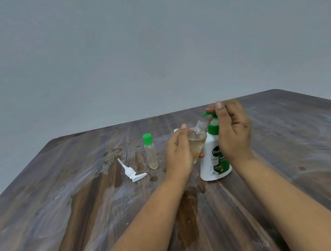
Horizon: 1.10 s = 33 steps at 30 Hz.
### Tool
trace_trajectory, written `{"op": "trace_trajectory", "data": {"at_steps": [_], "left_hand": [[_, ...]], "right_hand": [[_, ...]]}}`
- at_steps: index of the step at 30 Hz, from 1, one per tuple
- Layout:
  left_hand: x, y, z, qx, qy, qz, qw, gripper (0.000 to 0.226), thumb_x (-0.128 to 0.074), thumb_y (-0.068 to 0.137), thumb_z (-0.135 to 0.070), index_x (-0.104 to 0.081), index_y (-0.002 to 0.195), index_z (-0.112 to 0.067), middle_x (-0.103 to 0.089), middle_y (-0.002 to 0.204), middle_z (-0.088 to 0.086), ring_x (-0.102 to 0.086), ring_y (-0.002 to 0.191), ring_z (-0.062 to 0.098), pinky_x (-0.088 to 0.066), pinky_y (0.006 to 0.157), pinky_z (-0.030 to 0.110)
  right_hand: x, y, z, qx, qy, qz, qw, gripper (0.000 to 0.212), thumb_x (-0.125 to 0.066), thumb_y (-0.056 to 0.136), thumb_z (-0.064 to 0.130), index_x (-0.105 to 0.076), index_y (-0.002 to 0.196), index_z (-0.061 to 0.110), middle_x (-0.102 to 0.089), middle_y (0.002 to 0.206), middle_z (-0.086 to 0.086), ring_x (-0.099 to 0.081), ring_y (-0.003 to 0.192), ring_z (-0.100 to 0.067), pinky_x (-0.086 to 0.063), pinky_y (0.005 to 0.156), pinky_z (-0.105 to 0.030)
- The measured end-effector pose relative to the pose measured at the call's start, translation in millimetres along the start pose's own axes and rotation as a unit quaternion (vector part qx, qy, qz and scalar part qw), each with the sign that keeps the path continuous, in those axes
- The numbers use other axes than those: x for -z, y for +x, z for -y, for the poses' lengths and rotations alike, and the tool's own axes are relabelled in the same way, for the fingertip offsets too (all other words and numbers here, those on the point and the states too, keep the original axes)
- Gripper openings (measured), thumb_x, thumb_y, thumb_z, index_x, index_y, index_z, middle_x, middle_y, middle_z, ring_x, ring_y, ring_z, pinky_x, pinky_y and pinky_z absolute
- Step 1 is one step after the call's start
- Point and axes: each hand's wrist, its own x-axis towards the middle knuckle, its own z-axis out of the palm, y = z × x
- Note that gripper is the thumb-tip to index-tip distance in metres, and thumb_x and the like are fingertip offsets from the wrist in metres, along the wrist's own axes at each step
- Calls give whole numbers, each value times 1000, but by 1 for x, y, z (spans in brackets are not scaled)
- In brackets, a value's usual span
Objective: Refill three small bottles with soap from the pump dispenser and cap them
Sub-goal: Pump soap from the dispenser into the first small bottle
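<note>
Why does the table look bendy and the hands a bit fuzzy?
Head view: the wide-angle lens curves the table edges; the left hand holding the open bottle and the right hand on the pump dispenser are softly blurred; pale sheen streaks the wood.

The desk looks like dark wood-grain laminate, smooth, streaked with pale smears and wet droplets that catch the light. The pump dispenser is glossy white plastic with a printed green label and a green plastic pump head. The small open bottle is clear, shiny plastic with a threaded neck and pale yellowish liquid inside. The capped bottle is the same clear plastic with a smooth green plastic cap. The loose white pump is matt plastic. The wall is matt, flat grey
</note>
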Motion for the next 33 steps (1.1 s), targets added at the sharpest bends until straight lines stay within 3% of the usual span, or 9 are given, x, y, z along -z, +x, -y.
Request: {"op": "trace_trajectory", "data": {"at_steps": [6, 9, 11, 16, 22, 27, 33], "left_hand": [[0, 0, 0, 3, -6, 2, 1000, 37, -40, 105, -30, -63, 92, -5, -64, 79, 10, -56, 54, 16, -47, 44, 19], [0, 0, -1, 5, -5, 3, 1000, 37, -40, 105, -30, -63, 94, -4, -64, 79, 10, -56, 56, 18, -47, 44, 19], [0, 0, -2, 4, -6, 4, 1000, 37, -39, 105, -30, -63, 94, -3, -63, 78, 11, -55, 54, 18, -47, 44, 19], [0, 2, 0, 11, -8, 1, 1000, 41, -40, 105, -30, -63, 104, 3, -62, 83, 15, -56, 58, 19, -46, 43, 18], [1, 2, 1, 0, 1, 4, 1000, 37, -39, 105, -31, -63, 88, -8, -63, 79, 12, -56, 53, 16, -47, 45, 20], [0, 2, 1, -4, 3, 5, 1000, 38, -39, 105, -30, -64, 94, -3, -63, 79, 12, -56, 56, 17, -46, 43, 18], [1, 3, 2, -5, -1, 6, 1000, 38, -40, 105, -30, -64, 91, -5, -63, 81, 13, -57, 60, 20, -48, 45, 20]], "right_hand": [[1, 0, -1, -5, -29, 13, 999, 25, -52, 100, 23, -67, 79, 22, -60, 80, -4, -57, 79, -3, -44, 71, -17], [1, 1, 0, -9, -31, 16, 999, 25, -53, 98, 18, -66, 77, 22, -57, 78, 3, -55, 77, -1, -43, 69, -15], [0, 2, 1, -2, -21, 5, 1000, 26, -52, 99, 21, -65, 77, 27, -58, 78, 8, -56, 79, -2, -44, 71, -17], [0, 1, 4, -11, 8, -8, 1000, 28, -49, 101, 29, -63, 79, 40, -60, 83, 7, -63, 86, -27, -51, 76, -43], [0, 2, 2, -9, -10, 16, 1000, 25, -51, 97, 28, -63, 76, 31, -57, 79, 5, -57, 79, -9, -45, 71, -22], [0, 3, 1, -12, -9, 18, 1000, 28, -52, 98, 17, -63, 76, 31, -58, 79, -5, -56, 77, -6, -43, 71, -18], [1, 3, 1, -25, 11, 5, 1000, 26, -49, 100, 28, -65, 81, 34, -62, 85, -2, -62, 85, -20, -50, 76, -34]]}}
